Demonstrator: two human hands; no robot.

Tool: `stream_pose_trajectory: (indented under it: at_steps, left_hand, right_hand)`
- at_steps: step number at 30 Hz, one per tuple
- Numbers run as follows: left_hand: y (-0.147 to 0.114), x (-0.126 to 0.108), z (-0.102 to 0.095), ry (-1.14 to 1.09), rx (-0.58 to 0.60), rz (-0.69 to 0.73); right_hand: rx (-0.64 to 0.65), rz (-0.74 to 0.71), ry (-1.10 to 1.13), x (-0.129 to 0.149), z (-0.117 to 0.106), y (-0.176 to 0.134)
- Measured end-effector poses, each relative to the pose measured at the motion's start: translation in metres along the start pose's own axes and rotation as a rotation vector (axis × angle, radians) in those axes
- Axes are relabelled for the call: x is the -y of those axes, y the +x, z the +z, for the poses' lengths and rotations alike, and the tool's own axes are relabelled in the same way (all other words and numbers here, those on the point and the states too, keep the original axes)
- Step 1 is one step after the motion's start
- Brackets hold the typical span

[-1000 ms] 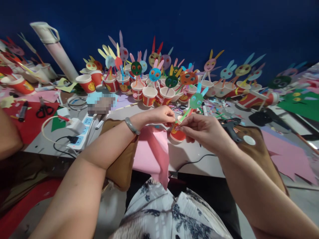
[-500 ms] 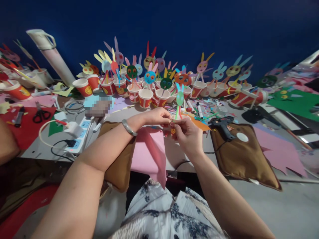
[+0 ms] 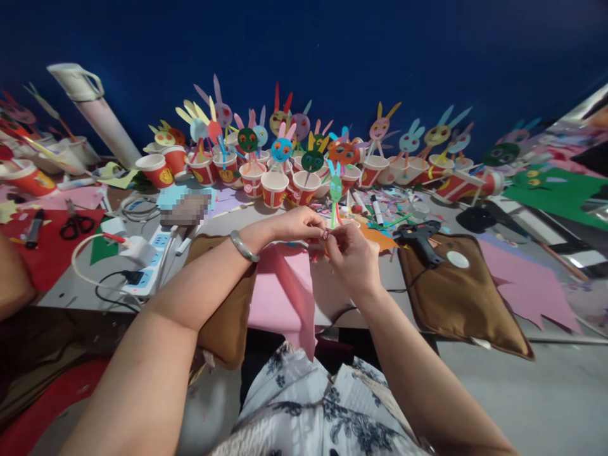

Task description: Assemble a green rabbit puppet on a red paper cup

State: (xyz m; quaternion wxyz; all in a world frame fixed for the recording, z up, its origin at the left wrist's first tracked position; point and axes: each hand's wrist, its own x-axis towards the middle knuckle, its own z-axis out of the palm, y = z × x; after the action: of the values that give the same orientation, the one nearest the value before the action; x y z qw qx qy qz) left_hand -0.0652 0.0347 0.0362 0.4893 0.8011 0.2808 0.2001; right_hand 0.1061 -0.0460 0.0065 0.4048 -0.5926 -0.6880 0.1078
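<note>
My left hand (image 3: 304, 225) and my right hand (image 3: 355, 258) meet over the table, fingertips pinched together. Between them is a small red-and-white piece (image 3: 325, 234), too tiny to name; it lies at my right fingertips, while whatever my left fingers grip is hidden. Just behind the hands stands a green paper rabbit (image 3: 335, 187) with light blue ears and green and red strips below it, its base mostly covered by my hands. A folded pink paper sheet (image 3: 285, 285) hangs over the table edge under my left wrist.
Red paper cups (image 3: 274, 190) with paper rabbits line the back. A black glue gun (image 3: 422, 240) rests on a brown cushion (image 3: 465, 297) at right. At left are a power strip (image 3: 154, 263), scissors (image 3: 76, 221), a leaning flask (image 3: 102, 114) and another person's arm (image 3: 14, 272).
The view has shifted slightly. Both hands stay together, still pinching, with my right hand a little further left and higher in the picture.
</note>
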Motion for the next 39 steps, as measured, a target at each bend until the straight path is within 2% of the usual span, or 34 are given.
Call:
stream_pose_trajectory:
  at_steps: [7, 11, 14, 20, 29, 34, 39]
  left_hand:
    - [0.001, 0.003, 0.001, -0.017, 0.005, -0.024]
    - [0.002, 0.004, 0.001, 0.023, -0.017, -0.003]
    - [0.003, 0.004, 0.001, 0.011, -0.015, -0.009]
    - [0.003, 0.003, 0.003, -0.041, -0.043, -0.077]
    - [-0.003, -0.005, 0.003, -0.089, -0.070, -0.126]
    - [-0.004, -0.009, 0.001, -0.012, -0.107, -0.142]
    - [-0.005, -0.008, 0.000, -0.027, -0.124, -0.162]
  right_hand:
    - [-0.034, -0.066, -0.173, -0.001, 0.003, -0.002]
    - [-0.066, -0.171, -0.350, -0.005, 0.005, -0.006]
    - [-0.096, -0.242, -0.398, -0.007, 0.006, -0.008]
    - [-0.080, -0.288, -0.386, -0.010, 0.009, -0.017]
    - [0.030, -0.179, -0.291, -0.009, 0.017, -0.031]
    - [0.119, -0.143, -0.201, -0.007, 0.019, -0.035]
    - [0.173, -0.095, -0.036, -0.004, 0.018, -0.036]
